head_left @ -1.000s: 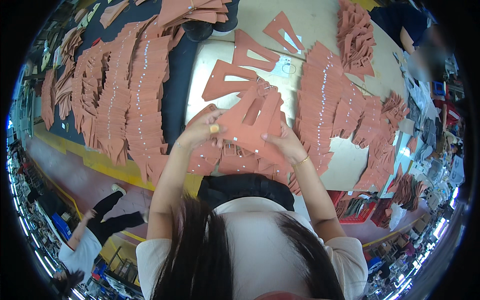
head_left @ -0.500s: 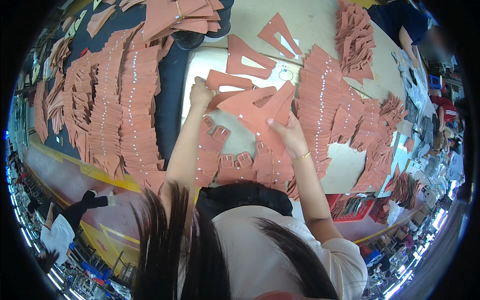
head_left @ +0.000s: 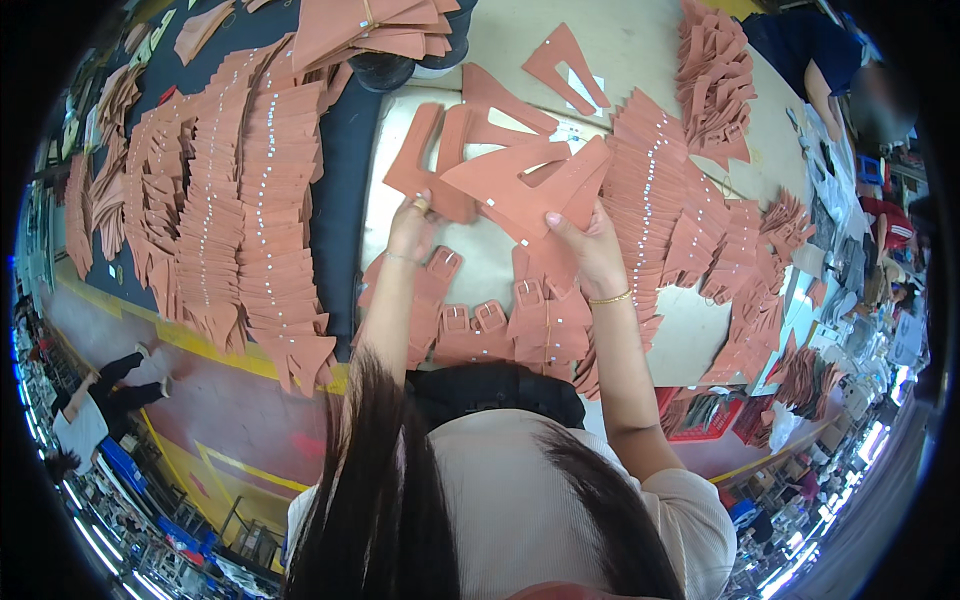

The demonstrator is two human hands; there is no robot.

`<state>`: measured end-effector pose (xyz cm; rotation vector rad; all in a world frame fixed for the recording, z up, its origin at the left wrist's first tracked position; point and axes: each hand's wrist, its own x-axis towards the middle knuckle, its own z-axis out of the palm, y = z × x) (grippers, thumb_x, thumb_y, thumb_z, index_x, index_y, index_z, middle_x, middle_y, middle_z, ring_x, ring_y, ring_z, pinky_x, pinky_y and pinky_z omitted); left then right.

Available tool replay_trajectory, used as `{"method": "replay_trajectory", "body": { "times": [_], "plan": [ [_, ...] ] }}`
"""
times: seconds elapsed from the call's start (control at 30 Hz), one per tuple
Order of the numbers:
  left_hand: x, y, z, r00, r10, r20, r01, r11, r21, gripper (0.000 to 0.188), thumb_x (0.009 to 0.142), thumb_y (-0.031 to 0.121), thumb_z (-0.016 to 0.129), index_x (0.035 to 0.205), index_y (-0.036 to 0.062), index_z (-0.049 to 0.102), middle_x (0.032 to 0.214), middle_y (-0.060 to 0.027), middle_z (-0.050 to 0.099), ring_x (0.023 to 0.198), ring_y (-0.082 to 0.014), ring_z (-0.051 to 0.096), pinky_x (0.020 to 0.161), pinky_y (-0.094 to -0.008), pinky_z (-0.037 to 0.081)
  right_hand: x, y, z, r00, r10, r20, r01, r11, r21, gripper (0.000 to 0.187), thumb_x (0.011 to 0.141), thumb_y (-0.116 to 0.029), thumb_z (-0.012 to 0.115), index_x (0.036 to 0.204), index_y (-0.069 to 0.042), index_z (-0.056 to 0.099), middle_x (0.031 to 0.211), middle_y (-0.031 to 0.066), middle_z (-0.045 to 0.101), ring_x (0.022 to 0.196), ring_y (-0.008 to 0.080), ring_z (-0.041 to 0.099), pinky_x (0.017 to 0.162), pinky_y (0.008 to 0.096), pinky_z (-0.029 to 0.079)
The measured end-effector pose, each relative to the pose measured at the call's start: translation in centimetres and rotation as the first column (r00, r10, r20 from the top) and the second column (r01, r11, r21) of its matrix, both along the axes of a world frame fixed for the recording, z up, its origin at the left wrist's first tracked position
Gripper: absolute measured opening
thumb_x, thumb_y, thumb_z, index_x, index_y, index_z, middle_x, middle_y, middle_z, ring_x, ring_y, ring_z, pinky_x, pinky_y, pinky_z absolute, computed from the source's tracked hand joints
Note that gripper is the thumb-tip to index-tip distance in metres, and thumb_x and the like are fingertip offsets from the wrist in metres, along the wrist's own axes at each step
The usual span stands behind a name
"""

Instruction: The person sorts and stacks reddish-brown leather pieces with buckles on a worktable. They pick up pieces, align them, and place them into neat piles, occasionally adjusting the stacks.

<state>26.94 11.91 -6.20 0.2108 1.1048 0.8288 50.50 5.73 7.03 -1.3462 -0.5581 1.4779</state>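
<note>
Salmon panels [head_left: 525, 202] spread up and left from the right grip [head_left: 598, 252].

Both of the worker's arms reach out in front, forearms bare. From here the left forearm [head_left: 388, 300] runs almost straight ahead, its near end lost behind loose hanging hair [head_left: 390, 470]. The left hand [head_left: 411, 230] is closed in a pinching grip. On the other side, the right forearm [head_left: 624, 350] slants forward and a little inward from a bent elbow. The right hand [head_left: 592, 248] grips too, well apart from the left, thumb [head_left: 562, 226] pointing inward on top, the other fingers mostly hidden.
</note>
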Motion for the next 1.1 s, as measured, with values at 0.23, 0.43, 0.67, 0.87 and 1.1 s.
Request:
{"method": "replay_trajectory", "body": {
  "times": [0.23, 0.43, 0.67, 0.87, 1.1],
  "plan": [
    [-1.7, -1.5, 0.5, 0.892, -0.391, -0.225, 0.345, 0.913, -0.218, 0.033, 0.097, 0.019, 0.05, 0.117, -0.007, 0.047, 0.097, -0.0189, 0.063, 0.09, -0.0285, 0.065, 0.079, -0.0377, 0.057, 1.0, -0.4, 0.1, 0.995, -0.018, 0.102, 0.021, 0.999, -0.028, 0.044, 0.084, 0.001, 0.065, 0.126, -0.002, 0.049, 0.116, 0.0063, 0.061, 0.106, 0.0136, 0.058, 0.091, 0.0294, 0.048],
    [-2.8, 0.2, -0.1, 0.182, 0.046, -0.982, 0.477, 0.869, 0.129, 0.038, 0.078, 0.009, 0.072, 0.112, -0.0024, 0.058, 0.099, -0.0199, 0.06, 0.083, -0.0287, 0.064, 0.073, -0.0375, 0.051, 0.9, 0.5, -0.4, 0.984, 0.058, 0.168, -0.05, 0.998, -0.05, 0.044, 0.084, 0.001, 0.065, 0.125, -0.001, 0.05, 0.115, 0.0066, 0.062, 0.105, 0.0136, 0.058, 0.091, 0.0297, 0.048],
    [-1.9, 0.2, 0.4, 0.103, 0.123, -0.987, 0.522, 0.838, 0.159, 0.034, 0.075, 0.006, 0.071, 0.106, -0.0033, 0.062, 0.1, -0.0202, 0.058, 0.085, -0.0332, 0.06, 0.079, -0.0407, 0.049, -0.4, 3.2, -1.8, 0.928, 0.204, 0.312, -0.213, 0.977, -0.005, 0.047, 0.081, 0.002, 0.068, 0.125, 0.002, 0.051, 0.119, 0.0093, 0.062, 0.107, 0.0133, 0.057, 0.092, 0.0287, 0.046],
    [-0.7, 0.9, 0.9, 0.522, -0.056, -0.851, 0.333, 0.932, 0.144, 0.026, 0.08, 0.007, 0.067, 0.105, -0.0026, 0.062, 0.091, -0.0151, 0.063, 0.076, -0.0236, 0.063, 0.07, -0.0353, 0.051, -0.5, 2.9, -1.3, 0.956, 0.202, 0.211, -0.193, 0.979, -0.062, 0.047, 0.08, 0.002, 0.069, 0.124, 0.002, 0.052, 0.117, 0.0095, 0.063, 0.105, 0.0141, 0.059, 0.091, 0.0293, 0.047],
    [-0.4, 1.2, 1.8, 0.969, 0.059, -0.239, -0.013, 0.982, 0.188, 0.026, 0.087, 0.006, 0.055, 0.111, -0.0046, 0.058, 0.102, -0.0125, 0.063, 0.089, -0.0201, 0.062, 0.08, -0.0356, 0.051, 0.2, 2.0, 0.9, 0.991, 0.13, 0.024, -0.129, 0.991, -0.039, 0.048, 0.079, 0.002, 0.071, 0.124, 0.001, 0.053, 0.117, 0.009, 0.063, 0.105, 0.0149, 0.06, 0.092, 0.03, 0.049]
  ]
}}
